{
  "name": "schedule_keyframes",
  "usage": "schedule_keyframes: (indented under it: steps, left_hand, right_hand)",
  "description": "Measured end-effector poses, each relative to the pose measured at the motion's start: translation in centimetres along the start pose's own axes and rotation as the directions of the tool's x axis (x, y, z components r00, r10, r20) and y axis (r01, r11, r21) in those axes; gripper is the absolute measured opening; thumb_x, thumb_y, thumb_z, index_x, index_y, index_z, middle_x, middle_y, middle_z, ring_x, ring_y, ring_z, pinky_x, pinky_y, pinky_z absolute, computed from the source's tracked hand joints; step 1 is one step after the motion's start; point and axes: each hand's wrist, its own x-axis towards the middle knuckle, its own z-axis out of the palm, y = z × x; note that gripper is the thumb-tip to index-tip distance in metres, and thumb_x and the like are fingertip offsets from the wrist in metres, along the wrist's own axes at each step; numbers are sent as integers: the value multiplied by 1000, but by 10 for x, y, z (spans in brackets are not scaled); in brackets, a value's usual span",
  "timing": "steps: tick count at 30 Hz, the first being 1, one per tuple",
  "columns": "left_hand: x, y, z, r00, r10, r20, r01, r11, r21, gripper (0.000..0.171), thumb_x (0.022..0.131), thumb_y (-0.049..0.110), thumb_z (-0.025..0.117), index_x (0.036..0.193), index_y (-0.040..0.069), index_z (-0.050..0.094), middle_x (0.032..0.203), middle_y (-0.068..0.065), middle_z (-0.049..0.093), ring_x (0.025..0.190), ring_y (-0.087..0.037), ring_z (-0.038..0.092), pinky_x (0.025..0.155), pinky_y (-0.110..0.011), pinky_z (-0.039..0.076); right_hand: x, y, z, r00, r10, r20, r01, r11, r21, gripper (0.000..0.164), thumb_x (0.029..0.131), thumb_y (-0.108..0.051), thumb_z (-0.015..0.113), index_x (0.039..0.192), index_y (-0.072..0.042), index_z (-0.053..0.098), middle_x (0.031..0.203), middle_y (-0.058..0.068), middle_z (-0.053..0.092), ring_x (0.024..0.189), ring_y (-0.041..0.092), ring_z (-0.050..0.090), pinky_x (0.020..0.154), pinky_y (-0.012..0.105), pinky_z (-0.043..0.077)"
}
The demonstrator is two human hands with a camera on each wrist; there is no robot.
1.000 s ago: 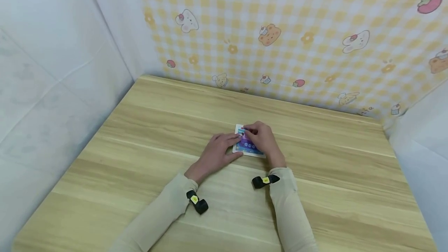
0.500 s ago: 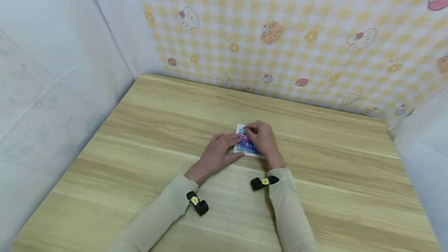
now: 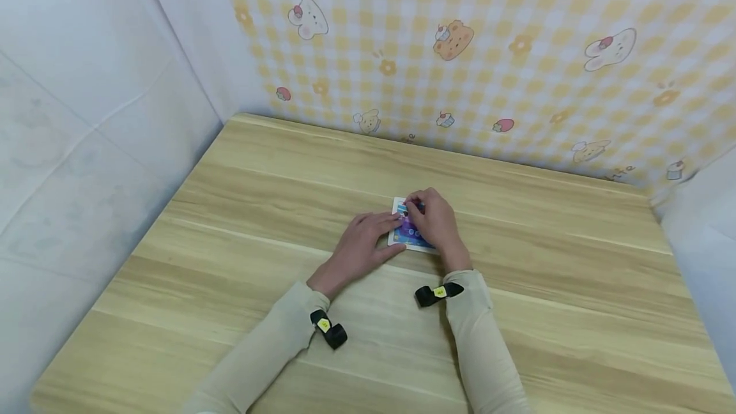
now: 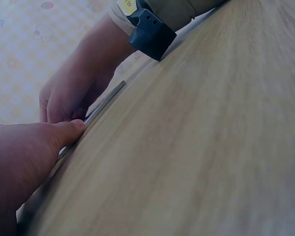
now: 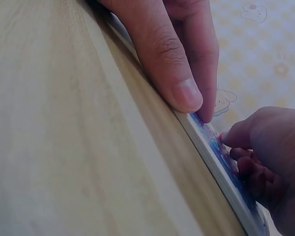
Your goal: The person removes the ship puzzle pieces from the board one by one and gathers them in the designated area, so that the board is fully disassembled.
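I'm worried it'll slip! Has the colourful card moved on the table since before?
No, not that I can see. In the head view, the card keeps its place against the back edge of the table; the whole picture shifted a little.

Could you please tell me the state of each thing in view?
Rectangular blue-purple board with white border: lying picture side up
Left hand: fingers extended, resting on it
Right hand: fingers curled over it; grip unclear
Yellow-white checked cloth: hanging upright
Black wrist cameras: strapped on

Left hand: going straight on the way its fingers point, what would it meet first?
Probably the right hand, curled over the same picture board just ahead; the exact gap is hard to judge.
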Motion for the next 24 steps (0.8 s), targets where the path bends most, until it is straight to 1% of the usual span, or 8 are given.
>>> schedule_keyframes:
  steps: [6,13,18,24]
  left_hand:
    - [1,0,0,1000,6,-6,-6,1000,9,58,98,47,69,144,11,62,149,-5,59,143,-19,48,122,-44,29]
    - [2,0,0,1000,-8,21,8,1000,22,58,99,50,66,145,14,61,150,-3,57,144,-17,46,122,-44,28]
    - [1,-1,-1,999,-17,30,17,1000,14,58,100,50,65,146,14,61,151,-2,57,145,-17,46,123,-43,27]
    - [2,-1,-1,1000,-1,21,0,1000,24,57,100,48,66,145,13,62,150,-3,58,143,-19,48,122,-44,28]
  right_hand:
    - [0,1,0,1000,10,-12,-10,1000,24,19,102,-18,64,111,-4,74,107,14,65,89,29,59,82,45,49]
    - [0,2,1,1000,22,-13,-22,998,57,17,102,-18,64,110,-6,73,106,12,64,85,27,58,77,39,45]
    - [-1,3,1,1000,22,10,-23,996,86,20,101,-18,67,115,-7,75,106,11,64,85,26,56,74,37,44]
    - [0,3,-1,999,41,31,-45,992,117,22,99,-19,70,117,-7,76,104,12,61,80,24,53,69,34,42]
